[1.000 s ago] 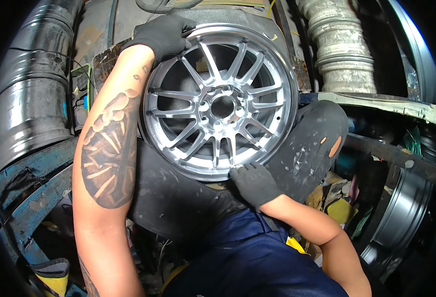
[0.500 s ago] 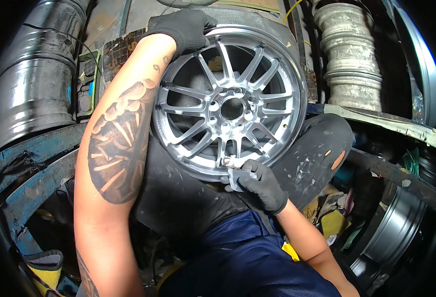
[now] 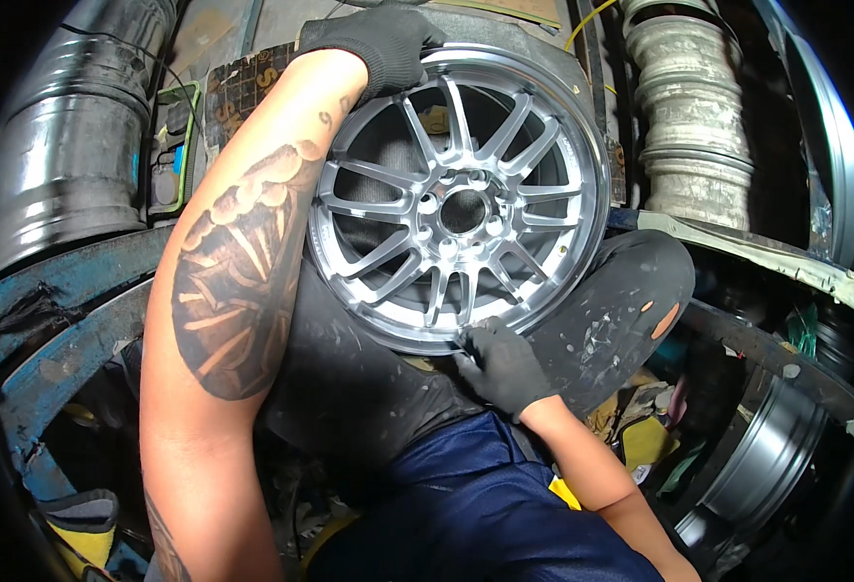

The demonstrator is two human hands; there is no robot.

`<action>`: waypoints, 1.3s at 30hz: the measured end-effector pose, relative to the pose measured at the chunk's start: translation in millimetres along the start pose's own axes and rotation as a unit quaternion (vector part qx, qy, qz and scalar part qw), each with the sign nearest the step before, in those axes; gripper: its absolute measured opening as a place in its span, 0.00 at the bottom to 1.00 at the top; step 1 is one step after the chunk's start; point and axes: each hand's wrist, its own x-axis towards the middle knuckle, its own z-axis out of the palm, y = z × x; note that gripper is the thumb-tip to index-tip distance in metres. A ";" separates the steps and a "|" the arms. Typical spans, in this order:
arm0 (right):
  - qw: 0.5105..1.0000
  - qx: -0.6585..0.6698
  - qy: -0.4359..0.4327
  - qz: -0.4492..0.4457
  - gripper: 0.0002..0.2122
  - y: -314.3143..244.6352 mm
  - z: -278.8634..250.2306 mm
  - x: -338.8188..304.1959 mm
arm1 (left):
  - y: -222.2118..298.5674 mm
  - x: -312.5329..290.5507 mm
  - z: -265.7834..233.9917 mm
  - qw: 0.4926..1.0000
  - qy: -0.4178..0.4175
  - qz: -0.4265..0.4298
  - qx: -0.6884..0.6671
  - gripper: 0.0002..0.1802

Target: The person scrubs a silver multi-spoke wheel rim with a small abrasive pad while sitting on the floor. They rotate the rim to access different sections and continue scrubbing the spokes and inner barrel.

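A silver multi-spoke alloy wheel rests across my lap, tilted face up against a dark padded surface. My left hand, in a black knit glove, grips the wheel's far left edge, its fingertips hidden behind the lip. Down at the near edge, my right hand, also black-gloved, presses against the lip just below the lower spokes. Its fingers are bent and closed. What they hold, if anything, is hidden under the glove.
Worn wheel barrels are stacked at the right, and a large metal drum-like cylinder stands at the left. Blue metal frame bars flank my legs. Another bare silver wheel lies at the lower right. A yellow cable runs behind.
My right hand has rolled over at the near lip; the pale grey folded piece and whitish scrap it held are out of sight. My left hand keeps its grip.
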 end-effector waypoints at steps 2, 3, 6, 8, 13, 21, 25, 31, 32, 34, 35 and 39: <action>1.000 -0.014 -0.009 0.005 0.09 -6.9 6.5 1.2 | -1.1 -0.5 4.3 1.000 0.019 -0.002 -0.010 0.10; 1.000 -0.021 -0.013 0.007 0.09 -9.5 8.2 2.0 | -2.1 0.7 5.3 1.000 0.008 -0.011 -0.010 0.10; 0.997 -0.075 -0.022 -0.010 0.12 -3.7 16.3 9.2 | 0.2 5.3 6.0 1.000 -0.006 -0.019 -0.007 0.10; 0.993 -0.109 -0.046 -0.005 0.13 -1.2 17.9 12.1 | -4.3 6.6 9.6 1.000 0.008 -0.011 0.001 0.10; 0.983 -0.130 -0.119 0.046 0.14 -5.8 -1.0 9.9 | -3.5 4.6 4.0 1.000 -0.013 -0.018 -0.019 0.10; 0.986 -0.114 -0.117 0.000 0.13 -20.3 12.2 27.3 | 6.7 6.4 -1.2 0.999 -0.034 -0.039 -0.010 0.10; 0.977 -0.124 -0.172 0.018 0.14 -10.9 0.5 29.3 | -0.4 6.2 3.6 0.999 -0.010 -0.030 -0.008 0.10; 0.973 -0.159 -0.167 0.020 0.16 -16.8 4.1 21.7 | -0.2 4.3 1.1 0.999 -0.020 -0.024 -0.011 0.10; 0.976 -0.155 -0.152 0.016 0.16 -16.2 7.8 22.6 | 0.4 4.5 1.0 1.000 -0.021 -0.022 -0.009 0.11; 0.974 -0.152 -0.167 0.013 0.16 -18.6 12.4 30.4 | 1.1 4.2 2.5 0.999 -0.012 -0.031 -0.022 0.11; 0.973 -0.151 -0.176 0.010 0.17 -19.8 13.9 33.2 | 0.6 2.9 3.7 0.999 -0.008 -0.037 -0.028 0.11; 0.974 -0.129 -0.186 -0.004 0.18 -20.8 10.1 33.5 | -1.5 2.1 -3.1 0.999 -0.020 -0.030 -0.007 0.13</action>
